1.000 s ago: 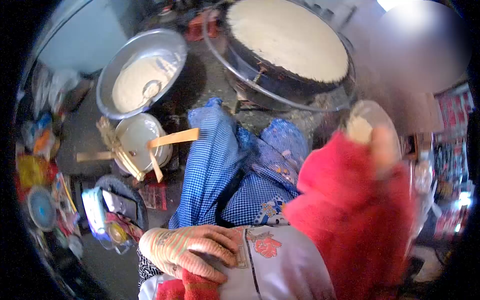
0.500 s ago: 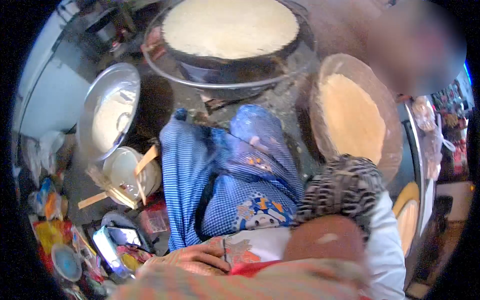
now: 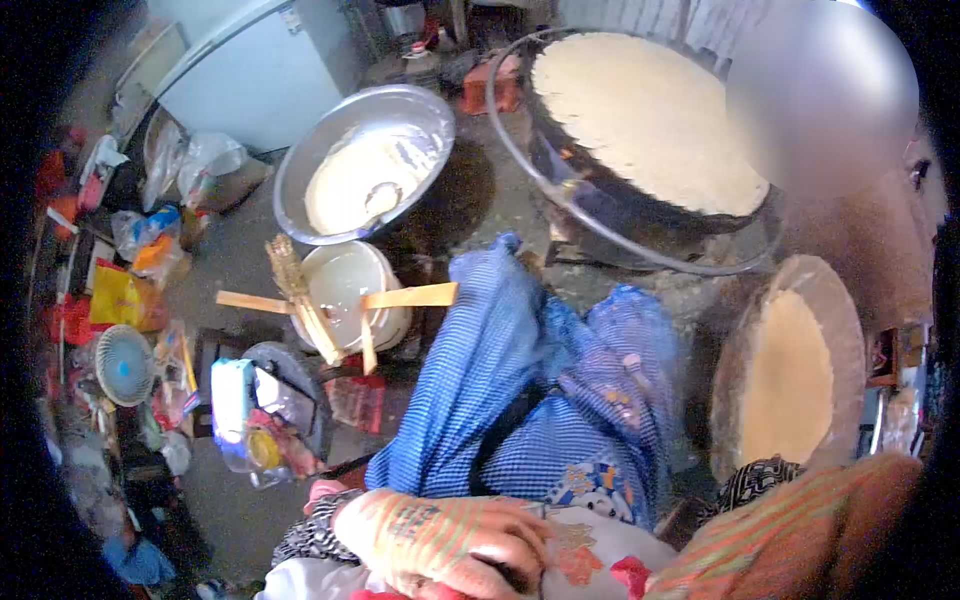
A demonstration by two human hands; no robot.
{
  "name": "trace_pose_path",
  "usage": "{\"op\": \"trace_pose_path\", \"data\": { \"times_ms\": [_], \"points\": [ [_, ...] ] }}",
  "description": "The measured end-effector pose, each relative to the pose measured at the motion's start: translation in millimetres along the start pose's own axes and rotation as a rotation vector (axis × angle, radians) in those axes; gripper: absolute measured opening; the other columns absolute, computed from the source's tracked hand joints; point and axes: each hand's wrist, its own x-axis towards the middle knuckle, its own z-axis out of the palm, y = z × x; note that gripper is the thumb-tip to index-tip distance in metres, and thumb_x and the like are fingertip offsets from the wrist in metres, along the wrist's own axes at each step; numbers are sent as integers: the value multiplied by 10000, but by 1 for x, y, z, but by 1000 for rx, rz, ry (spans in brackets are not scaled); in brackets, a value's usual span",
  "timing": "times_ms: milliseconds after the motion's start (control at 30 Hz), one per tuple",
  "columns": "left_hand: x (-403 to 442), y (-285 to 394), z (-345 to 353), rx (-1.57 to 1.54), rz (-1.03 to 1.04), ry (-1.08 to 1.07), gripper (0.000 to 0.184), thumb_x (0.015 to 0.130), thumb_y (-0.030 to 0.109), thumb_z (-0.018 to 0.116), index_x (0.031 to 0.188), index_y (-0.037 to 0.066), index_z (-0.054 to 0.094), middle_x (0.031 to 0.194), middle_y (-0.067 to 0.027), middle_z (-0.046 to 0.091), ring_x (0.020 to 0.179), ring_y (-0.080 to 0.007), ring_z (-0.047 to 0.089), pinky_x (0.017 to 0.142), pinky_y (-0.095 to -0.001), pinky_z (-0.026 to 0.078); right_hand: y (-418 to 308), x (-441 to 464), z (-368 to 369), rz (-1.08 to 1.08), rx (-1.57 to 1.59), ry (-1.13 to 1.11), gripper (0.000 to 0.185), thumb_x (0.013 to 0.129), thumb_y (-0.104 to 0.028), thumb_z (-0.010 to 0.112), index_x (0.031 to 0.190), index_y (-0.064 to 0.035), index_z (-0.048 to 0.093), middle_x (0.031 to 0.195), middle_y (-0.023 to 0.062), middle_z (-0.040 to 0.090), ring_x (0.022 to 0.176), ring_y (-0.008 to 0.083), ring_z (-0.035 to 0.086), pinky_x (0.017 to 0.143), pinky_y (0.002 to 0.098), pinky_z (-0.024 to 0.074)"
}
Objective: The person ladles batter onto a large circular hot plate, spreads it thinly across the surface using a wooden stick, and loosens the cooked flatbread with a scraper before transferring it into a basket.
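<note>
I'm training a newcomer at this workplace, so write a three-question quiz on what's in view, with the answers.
1. Multiple choice. The large round silver metal basin holds: A) folded blue cloth; B) a pale, creamy mixture; C) red apples.
2. True or false. A straw-coloured, bristly brush leans on the round white bucket.
3. Fill in the blank. The left hand wears an orange-and-green striped ____.

Key: 1. B; 2. true; 3. glove.
</note>
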Motion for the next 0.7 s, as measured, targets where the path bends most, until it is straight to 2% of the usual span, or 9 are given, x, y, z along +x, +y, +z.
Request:
{"op": "trace_pose_path", "data": {
  "times_ms": [67, 133, 233, 267, 433, 500, 533, 600, 700],
  "points": [
    [-6, 1, 3, -6, 7, -21, 430, 958, 373, 488, 1196, 18, 539, 1209, -162, 498, 1134, -415, 485, 965, -606, 358, 3, 20, -1, -26, 8, 13, 198, 871, -224, 652, 822, -39, 601, 708, 85, 587, 672, 182, 551, 563, 335, 432],
    [-22, -47, 31, 1, 244, 165, 433, 924, 481, 533, 1014, 65, 607, 1051, -110, 558, 973, -364, 546, 853, -517, 428, 4, 33, -2, -51, 11, 36, 208, 877, -229, 644, 809, -38, 597, 702, 84, 580, 667, 180, 543, 561, 335, 427],
    [-40, -56, 62, 122, 260, 549, 426, 921, 488, 552, 1001, 75, 617, 1027, -111, 591, 948, -335, 580, 888, -509, 454, 7, 55, -1, -97, 33, 90, 227, 887, -238, 632, 790, -36, 593, 693, 82, 571, 660, 176, 531, 559, 335, 418],
    [-41, -51, 61, 124, 238, 565, 423, 920, 491, 558, 996, 79, 620, 1019, -111, 602, 939, -325, 591, 900, -506, 463, 6, 64, 2, -106, 49, 102, 234, 890, -241, 628, 783, -35, 591, 689, 81, 567, 657, 174, 528, 559, 335, 415],
    [-47, -3, -16, -49, 69, 115, 332, 940, 308, 543, 1030, -1, 623, 890, -91, 595, 841, -328, 611, 766, -517, 491, 14, 102, 15, -187, 191, 228, 272, 905, -255, 609, 751, -32, 583, 674, 78, 551, 645, 168, 508, 555, 335, 401],
    [-7, 12, -41, -184, 177, 85, 266, 900, 226, 605, 980, -26, 629, 752, -57, 574, 686, -232, 612, 630, -394, 505, 13, 111, 18, -229, 262, 274, 289, 912, -261, 601, 738, -31, 580, 667, 77, 545, 640, 165, 500, 554, 335, 396],
    [-12, 16, -49, -200, 186, 74, 288, 907, 249, 609, 943, -36, 633, 821, -97, 586, 731, -266, 609, 648, -427, 513, 10, 109, 21, -231, 287, 280, 297, 915, -264, 597, 731, -31, 578, 664, 77, 541, 638, 164, 496, 553, 335, 393],
    [-43, 28, -64, -172, 193, 87, 284, 897, 255, 621, 854, -26, 616, 844, -121, 580, 746, -281, 598, 642, -430, 496, 1, 89, 25, -89, 301, 236, 290, 913, -256, 595, 731, -31, 586, 657, 80, 546, 620, 185, 516, 548, 355, 398],
    [-64, 62, -76, 257, 205, 419, 240, 843, 204, 640, 699, 34, 551, 707, -72, 523, 654, -224, 572, 571, -341, 420, -9, 53, 4, -84, -161, -21, 210, 883, -214, 612, 763, -42, 624, 665, 90, 602, 596, 261, 603, 539, 394, 441]
  ]
}}
